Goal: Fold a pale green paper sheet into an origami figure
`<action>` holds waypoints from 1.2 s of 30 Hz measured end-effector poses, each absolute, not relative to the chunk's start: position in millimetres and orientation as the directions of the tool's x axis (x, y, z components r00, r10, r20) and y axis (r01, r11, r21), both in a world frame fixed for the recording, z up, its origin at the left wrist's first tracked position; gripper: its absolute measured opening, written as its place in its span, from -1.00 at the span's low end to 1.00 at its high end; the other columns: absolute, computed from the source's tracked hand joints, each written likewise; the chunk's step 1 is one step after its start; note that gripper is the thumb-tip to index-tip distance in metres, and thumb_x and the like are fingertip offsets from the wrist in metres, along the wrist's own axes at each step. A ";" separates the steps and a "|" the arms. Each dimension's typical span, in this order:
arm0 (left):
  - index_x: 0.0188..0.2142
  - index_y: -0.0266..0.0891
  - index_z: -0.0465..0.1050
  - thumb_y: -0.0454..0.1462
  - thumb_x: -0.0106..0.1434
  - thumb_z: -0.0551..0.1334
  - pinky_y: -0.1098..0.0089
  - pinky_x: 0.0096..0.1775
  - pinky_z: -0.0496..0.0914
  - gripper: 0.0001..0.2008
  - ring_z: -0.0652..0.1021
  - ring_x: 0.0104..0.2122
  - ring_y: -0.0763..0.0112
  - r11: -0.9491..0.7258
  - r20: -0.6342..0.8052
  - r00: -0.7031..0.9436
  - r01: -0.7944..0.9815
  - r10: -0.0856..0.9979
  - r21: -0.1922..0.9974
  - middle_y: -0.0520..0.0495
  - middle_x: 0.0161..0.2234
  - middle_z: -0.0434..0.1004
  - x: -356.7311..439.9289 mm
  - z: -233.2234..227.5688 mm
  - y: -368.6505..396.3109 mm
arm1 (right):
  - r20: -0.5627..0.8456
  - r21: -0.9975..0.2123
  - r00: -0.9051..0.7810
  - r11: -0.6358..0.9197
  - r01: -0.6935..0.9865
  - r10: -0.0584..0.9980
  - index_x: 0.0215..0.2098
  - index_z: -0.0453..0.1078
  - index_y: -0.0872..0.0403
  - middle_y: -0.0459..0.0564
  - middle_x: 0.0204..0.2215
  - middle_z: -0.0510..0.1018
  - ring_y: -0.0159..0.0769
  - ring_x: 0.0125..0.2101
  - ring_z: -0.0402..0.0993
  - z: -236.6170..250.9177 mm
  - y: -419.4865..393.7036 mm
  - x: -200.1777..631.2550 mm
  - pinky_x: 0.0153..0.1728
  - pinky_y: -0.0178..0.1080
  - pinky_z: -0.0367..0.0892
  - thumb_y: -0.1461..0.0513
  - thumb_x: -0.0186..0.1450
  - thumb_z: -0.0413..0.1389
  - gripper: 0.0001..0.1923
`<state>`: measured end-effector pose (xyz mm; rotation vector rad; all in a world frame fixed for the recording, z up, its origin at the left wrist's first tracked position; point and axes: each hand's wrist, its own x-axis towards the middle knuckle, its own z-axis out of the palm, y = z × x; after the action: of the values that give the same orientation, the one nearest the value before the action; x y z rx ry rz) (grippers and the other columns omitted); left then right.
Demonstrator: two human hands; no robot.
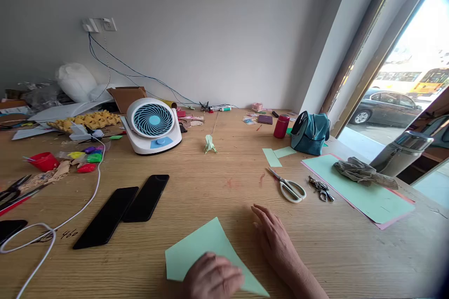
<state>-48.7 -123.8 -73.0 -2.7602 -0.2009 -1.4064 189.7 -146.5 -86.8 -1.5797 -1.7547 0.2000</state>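
A folded sheet of light green paper (199, 245) lies on the table in front of me, with a pointed top and a long tip towards the lower right. On its lower part is my left hand (213, 276), fingers bent and blurred by motion; whether they pinch the paper cannot be made out. Just right of the sheet, my right hand (271, 238) rests on the tabletop, fingers stretched out and holding nothing. Scissors with white handles (292, 190) lie beyond the right hand, blades pointing away to the left. A small folded green paper figure (209, 144) stands farther back.
Two black phones (107, 217) lie at left, near a white cable (94, 191). A white fan (152, 124) stands behind them. To the right are keys (322, 188), stacked coloured paper (351, 187) under a grey cloth (365, 173), a teal bag (310, 134) and a red flask (281, 126).
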 end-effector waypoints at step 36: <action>-0.11 -0.26 0.46 -0.26 0.05 0.45 0.35 -0.22 0.49 -0.60 0.63 -0.20 0.25 0.310 -0.174 0.648 -0.100 0.742 0.946 -0.16 -0.19 0.60 -56.9 -20.6 16.7 | -0.210 -0.929 -0.132 -0.156 0.335 0.969 -0.32 0.53 0.08 0.01 -0.41 0.62 -0.19 -0.43 0.52 -36.7 -98.5 254.8 -0.48 -0.26 0.35 -0.03 0.14 0.27 -0.65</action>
<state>-56.9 16.7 -20.6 -3.7455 -2.2590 -2.0460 254.8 -98.5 -36.7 -1.5145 -1.4868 1.3045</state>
